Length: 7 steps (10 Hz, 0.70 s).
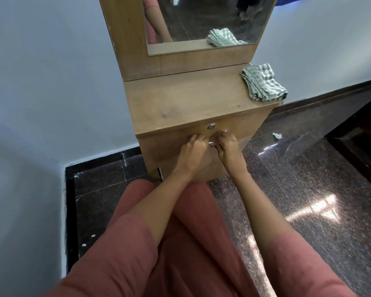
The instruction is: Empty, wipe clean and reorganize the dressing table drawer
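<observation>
A rust-pink garment (180, 254) fills the near edge, with bare forearms reaching out over it. A dark speckled floor (308, 189) meets pale blue walls (51, 82). The wooden dressing table (180, 99) carries a mirror (201, 18). Its drawer (248, 126), under the tabletop's front edge, is closed and its contents are hidden. The left hand (192, 147) and right hand (228, 144) curl round the drawer handle (210, 142). A folded checked cloth (263, 82) lies along the tabletop's right edge.

Head camera, down onto dressing table (186, 99)
</observation>
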### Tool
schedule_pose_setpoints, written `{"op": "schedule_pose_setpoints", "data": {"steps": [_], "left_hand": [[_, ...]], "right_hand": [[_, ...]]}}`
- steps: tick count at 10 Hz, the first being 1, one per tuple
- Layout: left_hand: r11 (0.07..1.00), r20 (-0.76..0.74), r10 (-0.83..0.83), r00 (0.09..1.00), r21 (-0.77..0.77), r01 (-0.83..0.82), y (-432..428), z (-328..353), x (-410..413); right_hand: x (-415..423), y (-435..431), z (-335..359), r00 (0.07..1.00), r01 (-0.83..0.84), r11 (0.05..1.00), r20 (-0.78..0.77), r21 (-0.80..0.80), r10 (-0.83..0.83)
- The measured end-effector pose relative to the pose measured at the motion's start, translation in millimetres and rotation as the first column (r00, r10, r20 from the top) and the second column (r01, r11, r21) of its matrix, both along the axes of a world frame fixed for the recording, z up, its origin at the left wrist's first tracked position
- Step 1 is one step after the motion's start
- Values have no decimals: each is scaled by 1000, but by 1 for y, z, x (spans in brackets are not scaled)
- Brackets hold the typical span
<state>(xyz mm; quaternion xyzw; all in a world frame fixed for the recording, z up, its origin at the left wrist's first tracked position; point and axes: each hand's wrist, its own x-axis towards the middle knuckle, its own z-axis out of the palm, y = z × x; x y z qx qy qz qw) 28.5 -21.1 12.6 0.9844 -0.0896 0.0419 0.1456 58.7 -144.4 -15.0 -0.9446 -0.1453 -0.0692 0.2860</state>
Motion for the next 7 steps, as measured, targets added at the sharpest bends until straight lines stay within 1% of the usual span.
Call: {"op": "schedule_pose_setpoints", "data": {"steps": [1, 2, 3, 4, 5, 6, 7], "left_hand": [[1000, -9, 22, 1000, -19, -23, -1, -1, -1], [996, -3, 34, 999, -77, -34, 1, -2, -5], [992, 49, 30, 998, -127, -23, 7, -4, -13], [984, 200, 37, 979, -178, -1, 18, -1, -27], [985, 331, 59, 942, -173, -1, 37, 7, -43], [984, 479, 71, 875, -175, 16, 64, 17, -62], [988, 613, 107, 783, -152, -16, 91, 31, -81]], "right_hand": [[-2, 3, 4, 1000, 5, 1000, -25, -26, -6], [-6, 8, 8, 999, 11, 998, -38, -56, -13], [-17, 15, 11, 999, 32, 996, 1, -87, -32], [-33, 29, 15, 994, 34, 997, 103, -64, -27], [-46, 46, 21, 967, 1, 997, 253, -71, 17], [-56, 68, 28, 906, -64, 997, 415, -51, 79], [-66, 95, 38, 838, -170, 985, 524, -16, 153]]}}
